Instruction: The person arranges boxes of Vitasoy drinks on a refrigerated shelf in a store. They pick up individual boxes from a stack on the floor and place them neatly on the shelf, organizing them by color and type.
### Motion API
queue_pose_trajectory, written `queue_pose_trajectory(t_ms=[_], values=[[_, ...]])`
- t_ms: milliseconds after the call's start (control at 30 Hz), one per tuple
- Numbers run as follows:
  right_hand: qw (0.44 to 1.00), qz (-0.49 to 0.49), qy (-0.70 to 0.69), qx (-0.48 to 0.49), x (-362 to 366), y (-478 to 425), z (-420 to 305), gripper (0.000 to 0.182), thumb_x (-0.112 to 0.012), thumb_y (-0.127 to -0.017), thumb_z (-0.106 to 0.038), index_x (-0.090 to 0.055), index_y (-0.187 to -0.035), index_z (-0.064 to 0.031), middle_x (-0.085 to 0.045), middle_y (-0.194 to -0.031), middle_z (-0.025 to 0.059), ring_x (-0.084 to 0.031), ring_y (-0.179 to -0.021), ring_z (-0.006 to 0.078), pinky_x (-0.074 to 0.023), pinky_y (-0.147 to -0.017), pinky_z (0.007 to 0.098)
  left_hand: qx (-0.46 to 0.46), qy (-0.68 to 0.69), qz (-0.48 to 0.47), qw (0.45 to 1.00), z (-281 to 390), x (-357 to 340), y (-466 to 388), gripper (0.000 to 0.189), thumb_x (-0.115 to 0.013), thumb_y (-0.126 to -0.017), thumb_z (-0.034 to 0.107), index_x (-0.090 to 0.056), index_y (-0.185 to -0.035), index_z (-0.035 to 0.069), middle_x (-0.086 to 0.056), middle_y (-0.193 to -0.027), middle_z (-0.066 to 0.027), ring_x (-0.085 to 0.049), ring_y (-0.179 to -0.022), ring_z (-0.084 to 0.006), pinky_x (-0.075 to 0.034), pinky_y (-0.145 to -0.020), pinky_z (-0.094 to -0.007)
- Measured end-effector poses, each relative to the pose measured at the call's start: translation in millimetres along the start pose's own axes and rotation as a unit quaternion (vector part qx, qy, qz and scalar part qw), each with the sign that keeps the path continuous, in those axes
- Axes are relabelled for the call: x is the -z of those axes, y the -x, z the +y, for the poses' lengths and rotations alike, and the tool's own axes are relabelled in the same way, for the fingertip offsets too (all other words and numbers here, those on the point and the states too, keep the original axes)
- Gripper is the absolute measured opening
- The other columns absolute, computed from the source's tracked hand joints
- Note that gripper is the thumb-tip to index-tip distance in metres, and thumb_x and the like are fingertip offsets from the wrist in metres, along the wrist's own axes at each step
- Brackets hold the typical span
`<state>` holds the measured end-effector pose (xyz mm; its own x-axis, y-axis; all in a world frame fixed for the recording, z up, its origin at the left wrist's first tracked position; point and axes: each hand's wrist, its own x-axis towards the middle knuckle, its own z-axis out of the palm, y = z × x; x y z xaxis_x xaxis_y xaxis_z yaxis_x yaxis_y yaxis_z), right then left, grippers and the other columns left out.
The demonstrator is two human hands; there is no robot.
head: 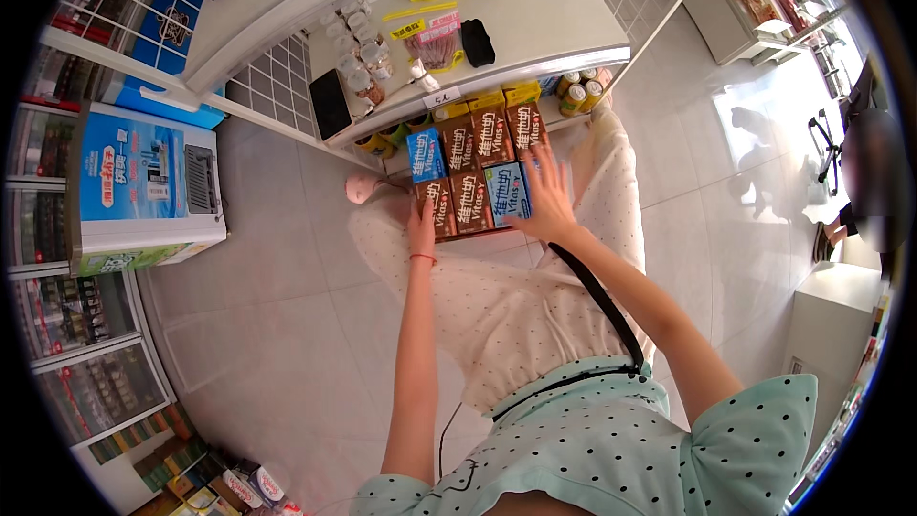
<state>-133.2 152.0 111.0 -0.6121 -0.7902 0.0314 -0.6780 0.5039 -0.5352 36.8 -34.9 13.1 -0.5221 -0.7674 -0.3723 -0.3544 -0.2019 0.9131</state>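
Brown Vitasoy drink cartons [471, 202] stand packed together with blue Vitasoy cartons [427, 155] in two rows at the lower shelf's front, between my knees. My left hand [422, 228] rests against the near left corner of the group, at a brown carton. My right hand [550, 193] is spread over the right end, fingers apart, touching or just above a light blue carton [509, 193]; contact is partly hidden. Yellow cartons [521, 92] stand behind the brown ones. Drink cans [579, 94] stand to the right, and other cans are partly hidden at the left under the shelf.
The shelf above [548, 21] holds clear jars [363, 61], a phone [330, 104], a pink and yellow food bag [433, 39] and a black object [478, 43]. A wire mesh side panel [269, 86] and a white and blue chest unit [147, 186] are at left. Another person is at far right.
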Motion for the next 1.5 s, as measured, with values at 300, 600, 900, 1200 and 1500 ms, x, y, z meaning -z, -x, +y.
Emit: queue_pose_trajectory(t_ms=[300,600,900,1200,1500], values=[[0.833,-0.106,-0.397,-0.371,15,15,38,0.092,-0.066,-0.075,-0.055,-0.031,-0.130,0.0096,-0.045,-0.128,0.0224,-0.044,-0.120,0.0284,-0.0338,-0.101,0.0359,0.106,0.128,-0.010,0.986,-26,15,-18,0.057,-0.061,-0.085,0.039,-0.046,-0.128,0.006,-0.052,-0.124,-0.0054,-0.047,-0.116,-0.0189,-0.040,-0.093,-0.0347],[0.862,0.064,-0.435,-0.253,-64,34,56,0.059,-0.068,-0.081,-0.026,-0.040,-0.121,0.0067,-0.058,-0.109,0.0162,-0.058,-0.099,0.0218,-0.0451,-0.086,0.0317,0.113,0.147,-0.013,0.983,0,10,7,0.066,-0.059,-0.086,0.044,-0.038,-0.137,0.007,-0.046,-0.133,-0.0050,-0.043,-0.121,-0.0195,-0.036,-0.097,-0.0337],[0.946,0.165,-0.216,-0.178,-53,45,37,0.059,-0.064,-0.081,-0.012,-0.035,-0.128,0.0075,-0.048,-0.122,0.0256,-0.050,-0.112,0.0358,-0.0403,-0.094,0.0375,-0.067,-0.044,0.190,0.979,21,-26,47,0.041,-0.057,-0.086,0.025,-0.055,-0.114,-0.005,-0.057,-0.114,-0.0196,-0.055,-0.104,-0.0279,-0.042,-0.089,-0.0366],[0.976,0.097,-0.190,-0.041,-34,57,44,0.072,-0.056,-0.070,0.004,-0.025,-0.135,0.0083,-0.032,-0.134,0.0293,-0.037,-0.123,0.0447,-0.0388,-0.098,0.0420,-0.130,-0.330,0.249,0.901,25,-38,47,0.053,-0.055,-0.080,0.017,-0.040,-0.126,-0.004,-0.052,-0.110,-0.0253,-0.051,-0.102,-0.0379,-0.043,-0.087,-0.0450],[0.979,0.062,-0.188,-0.042,-28,58,37,0.074,-0.058,-0.069,0.003,-0.023,-0.135,0.0084,-0.026,-0.137,0.0285,-0.031,-0.126,0.0445,-0.0311,-0.104,0.0419,0.024,-0.315,0.121,0.941,49,-11,24,0.061,-0.062,-0.080,0.038,-0.042,-0.124,0.002,-0.060,-0.101,-0.0235,-0.059,-0.092,-0.0392,-0.049,-0.076,-0.0464]])
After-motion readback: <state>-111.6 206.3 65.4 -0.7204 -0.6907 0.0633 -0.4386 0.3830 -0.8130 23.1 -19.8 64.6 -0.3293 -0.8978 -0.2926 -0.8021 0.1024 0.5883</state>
